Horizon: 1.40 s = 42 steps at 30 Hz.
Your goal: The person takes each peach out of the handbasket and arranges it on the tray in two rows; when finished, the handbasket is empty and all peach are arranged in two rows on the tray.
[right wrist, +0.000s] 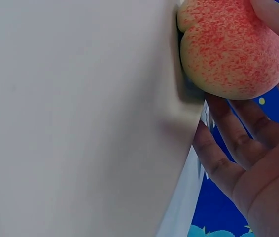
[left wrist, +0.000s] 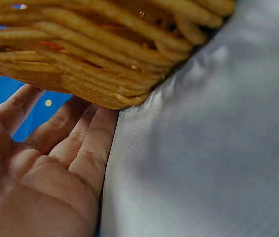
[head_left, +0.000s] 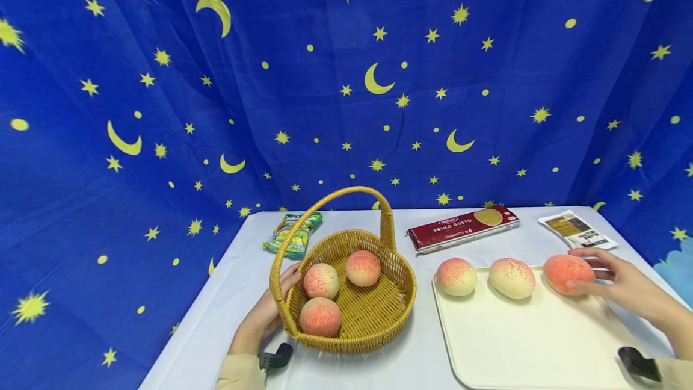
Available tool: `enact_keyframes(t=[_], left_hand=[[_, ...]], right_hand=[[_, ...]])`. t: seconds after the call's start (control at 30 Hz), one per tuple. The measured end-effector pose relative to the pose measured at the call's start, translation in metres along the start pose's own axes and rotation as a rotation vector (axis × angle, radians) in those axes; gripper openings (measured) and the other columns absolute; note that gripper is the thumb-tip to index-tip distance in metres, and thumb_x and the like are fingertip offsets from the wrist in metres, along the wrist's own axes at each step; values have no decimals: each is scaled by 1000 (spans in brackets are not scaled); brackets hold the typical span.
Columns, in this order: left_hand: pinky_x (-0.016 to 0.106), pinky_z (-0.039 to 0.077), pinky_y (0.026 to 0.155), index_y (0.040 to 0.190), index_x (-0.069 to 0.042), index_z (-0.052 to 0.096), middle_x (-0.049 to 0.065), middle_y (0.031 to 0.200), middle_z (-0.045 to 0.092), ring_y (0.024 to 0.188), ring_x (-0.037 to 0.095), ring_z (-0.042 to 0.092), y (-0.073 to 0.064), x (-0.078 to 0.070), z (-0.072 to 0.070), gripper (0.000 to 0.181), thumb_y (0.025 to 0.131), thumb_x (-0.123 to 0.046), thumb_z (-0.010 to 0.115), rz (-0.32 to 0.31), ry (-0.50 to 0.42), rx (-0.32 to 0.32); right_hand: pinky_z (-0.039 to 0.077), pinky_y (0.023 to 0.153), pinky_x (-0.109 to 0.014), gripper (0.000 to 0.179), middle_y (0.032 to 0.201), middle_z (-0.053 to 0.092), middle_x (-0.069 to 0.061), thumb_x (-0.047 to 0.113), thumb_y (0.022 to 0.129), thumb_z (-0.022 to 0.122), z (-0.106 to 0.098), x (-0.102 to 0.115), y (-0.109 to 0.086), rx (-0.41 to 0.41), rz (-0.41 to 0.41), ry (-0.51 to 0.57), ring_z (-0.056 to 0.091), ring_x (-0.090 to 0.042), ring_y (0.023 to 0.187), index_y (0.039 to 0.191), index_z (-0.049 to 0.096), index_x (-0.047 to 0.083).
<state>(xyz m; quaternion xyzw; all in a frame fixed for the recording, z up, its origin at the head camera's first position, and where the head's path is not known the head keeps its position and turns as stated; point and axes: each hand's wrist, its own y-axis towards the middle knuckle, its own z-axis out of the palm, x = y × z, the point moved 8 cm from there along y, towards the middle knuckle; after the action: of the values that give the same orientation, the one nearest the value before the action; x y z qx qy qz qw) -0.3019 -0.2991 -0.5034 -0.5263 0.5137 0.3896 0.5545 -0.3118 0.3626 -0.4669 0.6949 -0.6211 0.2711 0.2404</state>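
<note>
In the head view a round wicker basket (head_left: 379,333) with a tall handle holds three peaches, among them a speckled peach (head_left: 321,281). My left hand (head_left: 266,309) rests against the basket's left side. In the left wrist view its fingers (left wrist: 87,143) extend fairly straight beside the woven wall. A cream tray (head_left: 520,342) lies to the right, with three peaches along its far edge. My right hand (head_left: 622,281) holds the rightmost peach (head_left: 565,274) between thumb and fingers. The right wrist view shows that peach (right wrist: 233,54) still close against the tray surface.
Behind the basket lies a green snack packet (head_left: 295,236). A red spaghetti pack (head_left: 462,229) and a small white-and-brown packet (head_left: 576,230) lie beyond the tray. A blue star-patterned curtain (head_left: 346,125) hangs behind the white-covered table (head_left: 216,294).
</note>
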Motion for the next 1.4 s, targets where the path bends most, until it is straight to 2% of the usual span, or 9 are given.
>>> enact_keyframes(t=[0.2, 0.33, 0.43, 0.53, 0.6, 0.67, 0.83, 1.1, 1.4], left_hand=[[45, 40, 124, 169, -14, 31, 22, 171, 38, 156, 37, 39, -1, -1, 0, 69, 110, -43, 52, 2, 2, -13], [42, 42, 122, 169, -14, 32, 22, 171, 39, 156, 37, 40, 0, -1, 0, 69, 110, -44, 52, -7, 7, -18], [42, 41, 122, 169, -15, 32, 21, 171, 39, 156, 37, 39, 1, -2, 1, 68, 111, -44, 52, -6, 10, -10], [40, 42, 122, 169, -16, 32, 21, 170, 40, 155, 36, 41, 1, -3, 1, 68, 111, -45, 52, -3, 11, -9], [39, 42, 121, 169, -15, 33, 21, 169, 41, 154, 35, 42, 1, -3, 1, 68, 111, -44, 52, 1, 7, -9], [38, 42, 120, 169, -15, 33, 21, 169, 42, 154, 34, 43, 0, -3, 1, 68, 110, -44, 52, 2, 4, -13], [38, 41, 120, 169, -15, 33, 21, 169, 42, 154, 34, 42, 0, -2, 0, 68, 110, -44, 53, 1, 1, -15], [40, 40, 121, 169, -14, 33, 21, 169, 42, 155, 34, 41, -1, -3, 0, 68, 110, -44, 53, 5, 12, -20], [49, 37, 127, 170, -14, 30, 22, 171, 38, 157, 39, 38, 3, -1, 0, 70, 111, -45, 52, -2, 9, -16]], right_hand=[[56, 76, -26, 72, 146, 49, -47, 32, 98, 80, -2, 0, 2, 2, 25, -16, 63, 5, 96, 145, 45, -9], [54, 73, -22, 74, 145, 49, -48, 32, 99, 78, -5, 3, 3, 13, 11, -34, 72, -23, 106, 147, 41, -11], [54, 72, -21, 72, 142, 52, -46, 30, 100, 77, -11, 11, 3, -15, -29, -51, 70, -20, 108, 147, 42, -12], [53, 72, -15, 64, 131, 69, -5, 23, 98, 79, -21, 24, 3, -97, -112, -45, 57, 13, 101, 143, 48, -11], [51, 72, -10, 59, 120, 64, 24, 18, 96, 81, -27, 36, 2, -148, -170, -34, 52, 21, 100, 139, 52, -11], [49, 73, -7, 56, 115, 57, 33, 14, 95, 82, -31, 49, 1, -182, -212, -27, 46, 27, 98, 137, 54, -10], [48, 73, -7, 55, 120, 66, 2, 17, 98, 80, -35, 87, 0, -186, -225, -56, 48, 25, 97, 141, 54, -4], [56, 79, -11, 49, 119, 61, 34, 6, 98, 76, -21, 153, 0, -105, -369, 43, 63, 15, 105, 143, 55, 5], [61, 91, -20, 48, 131, 68, 8, 7, 101, 73, 24, 240, -5, 80, -510, 196, 70, 2, 114, 145, 55, 9]])
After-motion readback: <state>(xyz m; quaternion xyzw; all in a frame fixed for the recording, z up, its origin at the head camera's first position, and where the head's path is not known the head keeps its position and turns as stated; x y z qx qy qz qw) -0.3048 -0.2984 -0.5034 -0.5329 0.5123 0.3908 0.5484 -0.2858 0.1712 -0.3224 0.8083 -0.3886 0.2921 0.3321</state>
